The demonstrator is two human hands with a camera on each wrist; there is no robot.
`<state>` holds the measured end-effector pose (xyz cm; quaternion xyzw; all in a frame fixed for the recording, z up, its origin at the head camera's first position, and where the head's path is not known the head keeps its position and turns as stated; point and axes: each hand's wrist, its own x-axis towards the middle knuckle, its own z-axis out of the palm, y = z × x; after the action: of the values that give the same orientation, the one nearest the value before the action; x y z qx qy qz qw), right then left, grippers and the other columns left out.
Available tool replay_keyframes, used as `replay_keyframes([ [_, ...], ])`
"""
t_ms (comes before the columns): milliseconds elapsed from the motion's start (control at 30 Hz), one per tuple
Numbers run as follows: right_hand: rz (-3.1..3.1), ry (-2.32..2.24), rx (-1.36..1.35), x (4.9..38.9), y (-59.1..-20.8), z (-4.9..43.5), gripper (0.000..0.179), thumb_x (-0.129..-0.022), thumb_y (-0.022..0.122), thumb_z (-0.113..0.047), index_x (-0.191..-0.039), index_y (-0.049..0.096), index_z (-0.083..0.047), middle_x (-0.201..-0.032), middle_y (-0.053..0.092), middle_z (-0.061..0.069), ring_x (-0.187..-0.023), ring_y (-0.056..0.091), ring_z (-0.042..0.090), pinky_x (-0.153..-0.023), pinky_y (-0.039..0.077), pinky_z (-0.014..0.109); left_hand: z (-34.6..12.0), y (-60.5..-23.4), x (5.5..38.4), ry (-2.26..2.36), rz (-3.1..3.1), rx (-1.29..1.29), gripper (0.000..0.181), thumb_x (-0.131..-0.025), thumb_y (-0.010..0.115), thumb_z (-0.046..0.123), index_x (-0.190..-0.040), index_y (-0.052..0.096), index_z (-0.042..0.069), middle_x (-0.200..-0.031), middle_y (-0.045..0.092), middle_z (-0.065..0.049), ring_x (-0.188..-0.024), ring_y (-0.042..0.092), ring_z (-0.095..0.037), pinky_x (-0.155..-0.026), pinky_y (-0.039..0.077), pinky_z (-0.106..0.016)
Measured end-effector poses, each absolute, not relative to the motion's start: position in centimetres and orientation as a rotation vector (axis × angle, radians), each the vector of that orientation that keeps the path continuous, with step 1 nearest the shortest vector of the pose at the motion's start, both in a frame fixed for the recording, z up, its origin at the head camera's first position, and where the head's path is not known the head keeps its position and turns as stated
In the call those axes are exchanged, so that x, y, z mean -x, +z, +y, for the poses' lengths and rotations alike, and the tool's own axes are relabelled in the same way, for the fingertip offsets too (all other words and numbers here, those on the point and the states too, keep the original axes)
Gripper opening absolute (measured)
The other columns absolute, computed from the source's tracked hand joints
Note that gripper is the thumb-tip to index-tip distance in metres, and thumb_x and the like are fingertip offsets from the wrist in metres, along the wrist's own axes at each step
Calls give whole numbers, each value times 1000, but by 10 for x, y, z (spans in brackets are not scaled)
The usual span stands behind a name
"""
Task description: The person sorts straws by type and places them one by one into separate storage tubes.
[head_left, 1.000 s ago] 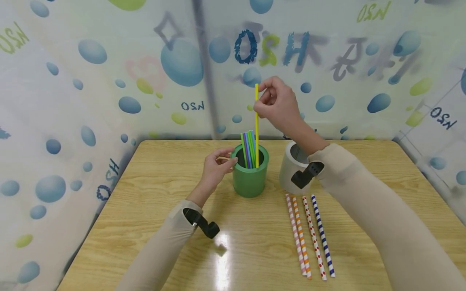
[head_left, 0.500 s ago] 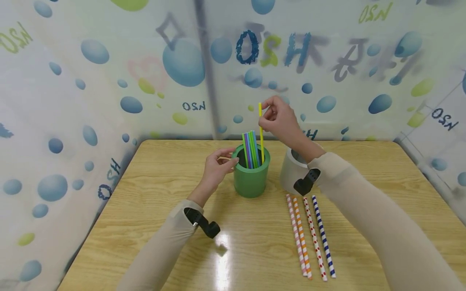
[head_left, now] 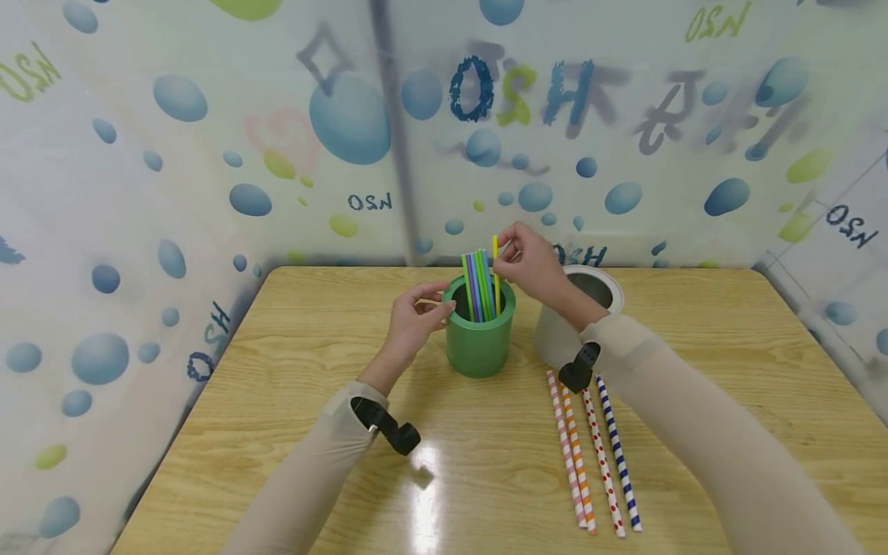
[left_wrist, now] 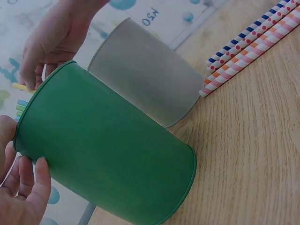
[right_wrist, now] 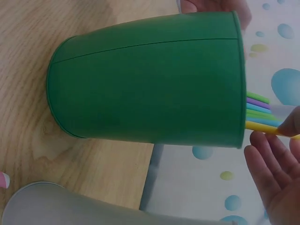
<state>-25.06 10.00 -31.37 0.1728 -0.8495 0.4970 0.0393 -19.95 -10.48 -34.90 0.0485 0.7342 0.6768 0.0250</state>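
Note:
A green cup [head_left: 477, 351] stands upright on the table with several plain straws [head_left: 479, 285] in green, purple and blue leaning inside it. My left hand [head_left: 411, 320] grips the cup's rim at its left side, and its fingertips touch the cup wall in the left wrist view. Between thumb and fingers my right hand [head_left: 533, 266] pinches a yellow straw [head_left: 496, 297] near its top; the lower part stands inside the green cup. In the right wrist view the yellow straw [right_wrist: 262, 127] lies beside the others, its lower end hidden by the cup wall.
A grey-white cup [head_left: 555, 339] stands right of the green one, partly behind my right forearm. Several patterned straws lie in front of it: pink-striped [head_left: 567, 455], orange-striped [head_left: 580, 466], red-dotted [head_left: 604, 466] and blue-striped [head_left: 620, 459]. A patterned wall [head_left: 333, 223] rises behind the wooden table [head_left: 312, 347].
My right hand has come down with the yellow straw, which now sits lower in the green cup and slightly to the right. The left hand keeps its place on the rim.

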Motion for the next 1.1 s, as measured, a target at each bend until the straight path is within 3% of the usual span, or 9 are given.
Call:
replay_keyframes([
  [433,-2715,1384,-463,248,-326,93,19,-83,58,-7,-99,50,-2,-84,59,10,-76,55,23,-64,45,34,-105,-349,200,2089,2272,-150,35,-85,63,4,-119,57,-3,-97,49,-11,-79,51,-15,-73,54,-37],
  [600,-2727,1382,-453,248,-329,91,19,-82,58,-6,-99,50,-3,-86,59,11,-78,56,23,-66,47,35,-107,-367,212,2105,2258,-138,36,-85,64,5,-120,57,0,-98,50,-10,-79,51,-15,-71,54,-36],
  [867,-2749,1393,-450,247,-330,94,24,-84,58,-9,-105,52,1,-89,59,11,-80,56,23,-70,48,35,-107,-375,215,2114,2273,-149,35,-84,66,9,-118,60,4,-98,50,-11,-79,53,-15,-70,54,-32],
  [1100,-2723,1462,-464,244,-314,105,23,-87,59,-13,-107,55,-2,-87,62,12,-70,56,23,-59,47,31,-112,-371,217,2050,2310,-182,34,-83,68,12,-116,61,5,-98,53,-11,-81,56,-18,-67,55,-30],
])
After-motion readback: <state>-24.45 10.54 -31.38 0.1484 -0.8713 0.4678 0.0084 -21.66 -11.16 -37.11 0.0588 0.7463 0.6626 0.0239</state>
